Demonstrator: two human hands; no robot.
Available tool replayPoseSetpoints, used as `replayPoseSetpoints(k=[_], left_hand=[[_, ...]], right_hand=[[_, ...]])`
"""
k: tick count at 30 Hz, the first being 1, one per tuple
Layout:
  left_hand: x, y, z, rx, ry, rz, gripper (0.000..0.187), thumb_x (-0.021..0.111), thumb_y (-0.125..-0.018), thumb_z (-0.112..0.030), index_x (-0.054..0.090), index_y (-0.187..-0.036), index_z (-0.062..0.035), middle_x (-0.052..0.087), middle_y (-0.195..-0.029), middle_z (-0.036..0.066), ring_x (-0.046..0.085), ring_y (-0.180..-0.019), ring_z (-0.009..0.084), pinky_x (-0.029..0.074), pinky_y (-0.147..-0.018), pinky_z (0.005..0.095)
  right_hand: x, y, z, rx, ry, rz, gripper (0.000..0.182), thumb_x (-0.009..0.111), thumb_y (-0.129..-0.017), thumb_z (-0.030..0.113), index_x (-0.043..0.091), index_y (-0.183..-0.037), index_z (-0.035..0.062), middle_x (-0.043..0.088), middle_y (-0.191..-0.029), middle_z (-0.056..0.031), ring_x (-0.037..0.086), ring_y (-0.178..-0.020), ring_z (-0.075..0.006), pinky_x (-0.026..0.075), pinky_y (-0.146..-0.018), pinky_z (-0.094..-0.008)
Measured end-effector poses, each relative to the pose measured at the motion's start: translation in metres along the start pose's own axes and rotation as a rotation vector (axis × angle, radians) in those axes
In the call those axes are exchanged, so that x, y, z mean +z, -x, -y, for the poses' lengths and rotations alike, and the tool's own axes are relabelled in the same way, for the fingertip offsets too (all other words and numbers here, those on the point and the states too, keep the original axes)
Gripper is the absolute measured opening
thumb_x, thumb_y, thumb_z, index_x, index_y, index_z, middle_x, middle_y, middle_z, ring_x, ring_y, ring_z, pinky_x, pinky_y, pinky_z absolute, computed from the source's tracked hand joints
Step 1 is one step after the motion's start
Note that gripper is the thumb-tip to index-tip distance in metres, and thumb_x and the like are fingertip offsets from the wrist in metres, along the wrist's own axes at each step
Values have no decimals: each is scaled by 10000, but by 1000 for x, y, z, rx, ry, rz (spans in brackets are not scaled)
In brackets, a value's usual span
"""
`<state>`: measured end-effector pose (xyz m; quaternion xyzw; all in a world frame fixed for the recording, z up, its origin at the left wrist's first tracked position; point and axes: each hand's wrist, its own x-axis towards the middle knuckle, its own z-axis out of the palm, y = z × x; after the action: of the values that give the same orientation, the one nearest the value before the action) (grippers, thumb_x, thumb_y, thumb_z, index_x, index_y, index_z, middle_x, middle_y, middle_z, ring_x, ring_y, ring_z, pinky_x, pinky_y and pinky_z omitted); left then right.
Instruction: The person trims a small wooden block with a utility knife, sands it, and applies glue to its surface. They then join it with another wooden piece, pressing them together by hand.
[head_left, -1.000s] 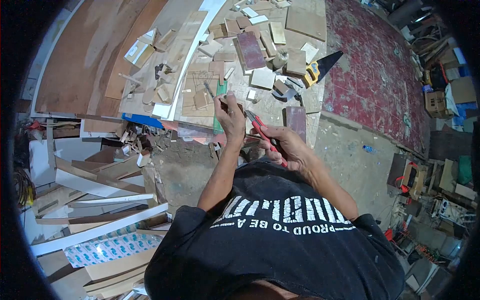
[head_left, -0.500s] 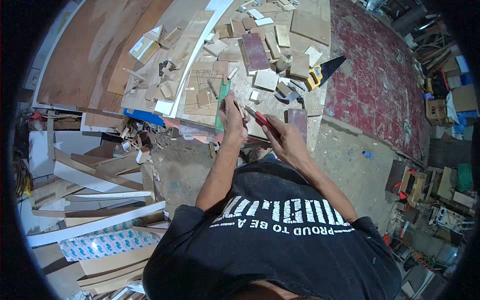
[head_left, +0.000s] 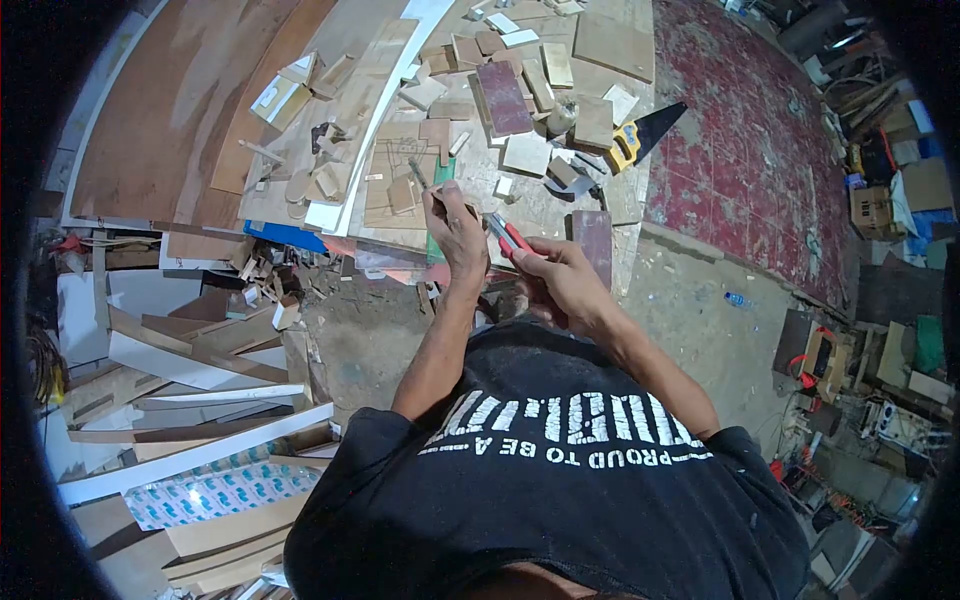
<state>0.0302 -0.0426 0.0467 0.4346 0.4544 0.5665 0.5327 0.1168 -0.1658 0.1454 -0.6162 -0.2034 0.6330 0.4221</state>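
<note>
My right hand is closed around the red handle of a utility knife. Its silver front end points up and left, toward my left hand. The left fingers are curled around what looks like a small wooden piece, mostly hidden by the hand. Both hands are held over the near edge of a cluttered worktable, a short gap between them. Just behind the left hand, a green strip lies on the table, with a thin dark rod-like tool near it.
Wood offcuts, a dark red block and a yellow-handled handsaw lie across the table. Another dark red board lies by my right hand. Scrap boards are heaped at left. A bottle lies on the floor at right.
The right hand has moved slightly right and down, and the knife's front end now shows clear of the left hand. My left hand has turned slightly, its fingers further left.
</note>
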Motion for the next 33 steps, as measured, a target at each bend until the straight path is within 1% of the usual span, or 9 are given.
replayPoseSetpoints(k=[3, 8, 11, 15, 17, 18, 20, 24, 33], left_hand=[[1, -1, -4, -69, 41, 17, 288, 504, -962, -331, 444, -829, -82, 422, -673, -4, 425, -549, 87, 348, -443, 258], [-3, -12, -3, -608, 208, 0, 309, 482, -941, -378, 534, -818, -99, 508, -687, 40, 453, -494, 136, 330, -371, 289], [-13, -21, 15, -886, 414, -43, 322, 530, -946, -414, 518, -886, -98, 453, -655, 31, 442, -514, 133, 279, -365, 235], [-30, -19, 28, -946, 561, 116, 312, 551, -938, -404, 525, -914, -94, 452, -661, 30, 490, -541, 146, 285, -371, 225], [-36, -18, 30, -947, 616, 184, 332, 550, -958, -402, 516, -1004, -75, 471, -694, 50, 473, -589, 148, 295, -412, 208], [-37, -16, 27, -960, 609, 190, 332, 550, -958, -402, 516, -1004, -75, 471, -694, 50, 473, -589, 148, 295, -412, 208], [-36, -14, 19, -947, 499, 138, 313, 562, -956, -350, 510, -1032, -51, 501, -718, 61, 499, -632, 167, 309, -430, 199], [-68, -6, 52, -1031, 298, 361, 342, 574, -947, -324, 512, -1126, -40, 566, -788, 87, 541, -663, 199, 346, -446, 220], [-104, 30, 73, -1008, -38, 342, 338, 541, -956, -428, 543, -1116, -130, 609, -836, 41, 592, -683, 156, 424, -451, 257]], right_hand=[[-8, -9, -11, 176, -630, 270, 215, 438, -1008, 196, 542, -1128, 52, 503, -616, -3, 406, -366, -77, 305, -304, -213], [-19, -4, -18, 111, -684, 410, 241, 454, -1012, 225, 546, -1151, 51, 517, -631, -7, 410, -365, -75, 308, -300, -214], [-30, -5, -24, -46, -452, 194, 248, 503, -998, 223, 556, -1175, 58, 567, -672, -25, 460, -404, -85, 341, -359, -219], [-57, -44, -67, -189, -138, -155, 220, 494, -1006, 245, 552, -1100, 55, 511, -617, -12, 423, -370, -71, 280, -332, -224], [-85, -79, -107, -219, 401, -328, 263, 569, -929, 237, 561, -1051, 5, 605, -717, -140, 621, -656, -259, 464, -592, -399], [-93, -103, -137, -209, 393, -339, 263, 569, -929, 237, 561, -1051, 5, 605, -717, -140, 621, -656, -259, 464, -592, -399], [-109, -144, -190, -299, 620, -400, 268, 583, -889, 223, 549, -1002, -18, 612, -776, -233, 621, -763, -410, 464, -684, -491], [-89, -174, -214, -281, 667, -533, 259, 610, -880, 200, 562, -996, -27, 623, -887, -267, 612, -843, -434, 471, -746, -478], [-77, -212, -208, -405, 832, -576, 157, 535, -907, 122, 556, -1014, 9, 585, -898, -233, 581, -849, -439, 472, -736, -511]])
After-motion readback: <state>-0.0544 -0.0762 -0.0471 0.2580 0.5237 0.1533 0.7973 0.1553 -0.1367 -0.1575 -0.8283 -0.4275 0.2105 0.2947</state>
